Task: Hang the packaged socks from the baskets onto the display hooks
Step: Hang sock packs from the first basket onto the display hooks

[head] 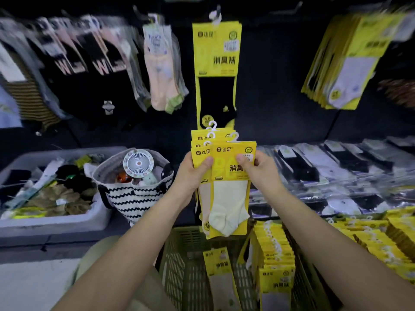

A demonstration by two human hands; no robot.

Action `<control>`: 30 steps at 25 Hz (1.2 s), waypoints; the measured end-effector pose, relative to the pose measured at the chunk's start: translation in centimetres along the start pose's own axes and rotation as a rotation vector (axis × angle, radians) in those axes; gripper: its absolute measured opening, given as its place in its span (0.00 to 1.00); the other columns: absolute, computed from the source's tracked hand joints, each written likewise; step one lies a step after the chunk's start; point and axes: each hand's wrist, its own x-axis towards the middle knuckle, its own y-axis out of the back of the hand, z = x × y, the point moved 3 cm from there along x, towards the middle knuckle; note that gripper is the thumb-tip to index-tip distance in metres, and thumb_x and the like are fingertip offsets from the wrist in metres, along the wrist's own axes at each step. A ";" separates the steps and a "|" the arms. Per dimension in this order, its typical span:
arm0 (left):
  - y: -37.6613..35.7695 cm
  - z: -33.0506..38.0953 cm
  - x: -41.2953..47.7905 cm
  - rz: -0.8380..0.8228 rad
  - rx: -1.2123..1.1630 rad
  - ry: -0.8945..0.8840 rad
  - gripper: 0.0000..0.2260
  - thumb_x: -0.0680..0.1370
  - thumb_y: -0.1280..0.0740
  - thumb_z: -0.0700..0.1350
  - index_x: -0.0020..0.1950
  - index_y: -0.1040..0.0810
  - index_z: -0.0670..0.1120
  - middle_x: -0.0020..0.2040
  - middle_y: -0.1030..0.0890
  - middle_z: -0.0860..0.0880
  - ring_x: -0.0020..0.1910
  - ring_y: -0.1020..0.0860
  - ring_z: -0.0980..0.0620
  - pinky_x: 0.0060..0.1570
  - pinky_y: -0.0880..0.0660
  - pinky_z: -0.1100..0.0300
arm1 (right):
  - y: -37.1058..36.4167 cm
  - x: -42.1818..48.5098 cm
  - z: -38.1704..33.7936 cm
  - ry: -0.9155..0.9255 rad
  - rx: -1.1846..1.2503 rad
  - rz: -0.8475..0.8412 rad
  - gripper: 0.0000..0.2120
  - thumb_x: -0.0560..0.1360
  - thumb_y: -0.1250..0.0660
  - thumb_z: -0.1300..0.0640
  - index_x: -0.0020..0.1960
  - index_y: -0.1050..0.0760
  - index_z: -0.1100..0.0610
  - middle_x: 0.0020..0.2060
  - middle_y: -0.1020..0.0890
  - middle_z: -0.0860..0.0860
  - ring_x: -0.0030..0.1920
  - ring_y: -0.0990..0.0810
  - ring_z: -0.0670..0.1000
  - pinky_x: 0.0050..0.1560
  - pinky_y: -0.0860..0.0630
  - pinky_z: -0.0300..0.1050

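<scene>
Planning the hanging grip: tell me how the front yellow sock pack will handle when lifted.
Probably light: the right hand pinches the front sock pack at its top corner. Likely floppy below the card header, where only a soft sock fills it.

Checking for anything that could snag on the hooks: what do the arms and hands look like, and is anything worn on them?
Nothing worn that shows. The left hand and right hand are bare: no gloves, rings or wristbands. The left forearm and right forearm are uncovered down to the bottom of the frame, with no sleeve in view. The thumbnails look short.
</scene>
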 end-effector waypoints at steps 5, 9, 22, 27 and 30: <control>1.2 7.9 3.0 0.122 0.029 -0.148 0.09 0.76 0.33 0.43 0.56 0.25 0.49 0.52 0.18 0.51 0.49 0.19 0.53 0.45 0.21 0.64 | 0.5 3.7 -7.2 0.107 0.103 0.060 0.02 0.77 0.35 0.57 0.48 0.25 0.55 0.47 0.18 0.52 0.46 0.20 0.49 0.47 0.23 0.44; 3.1 13.0 4.4 0.203 0.026 -0.249 0.17 0.77 0.35 0.43 0.66 0.29 0.43 0.58 0.20 0.47 0.55 0.20 0.49 0.53 0.23 0.56 | 1.7 7.2 -12.5 0.171 0.131 0.128 0.02 0.78 0.37 0.56 0.47 0.26 0.53 0.46 0.19 0.51 0.45 0.20 0.48 0.42 0.23 0.40; 6.1 16.4 5.7 0.270 0.007 -0.277 0.08 0.78 0.35 0.43 0.56 0.24 0.47 0.52 0.18 0.49 0.49 0.18 0.52 0.44 0.23 0.59 | -1.5 12.9 -17.3 0.255 -0.143 0.164 0.07 0.76 0.37 0.52 0.46 0.28 0.56 0.42 0.22 0.50 0.40 0.24 0.49 0.36 0.29 0.41; 5.3 16.6 5.8 0.242 -0.007 -0.268 0.12 0.78 0.35 0.43 0.60 0.26 0.45 0.55 0.19 0.48 0.51 0.19 0.51 0.47 0.23 0.58 | -1.5 13.3 -16.6 0.159 -0.190 0.151 0.14 0.75 0.34 0.48 0.50 0.27 0.59 0.46 0.21 0.52 0.46 0.22 0.52 0.45 0.25 0.47; 4.8 16.4 5.8 0.235 -0.010 -0.268 0.12 0.77 0.35 0.43 0.61 0.26 0.44 0.55 0.18 0.47 0.50 0.19 0.52 0.44 0.22 0.61 | -0.6 11.2 -16.4 0.253 -0.198 0.326 0.16 0.71 0.30 0.44 0.51 0.31 0.53 0.43 0.26 0.47 0.45 0.25 0.48 0.42 0.28 0.42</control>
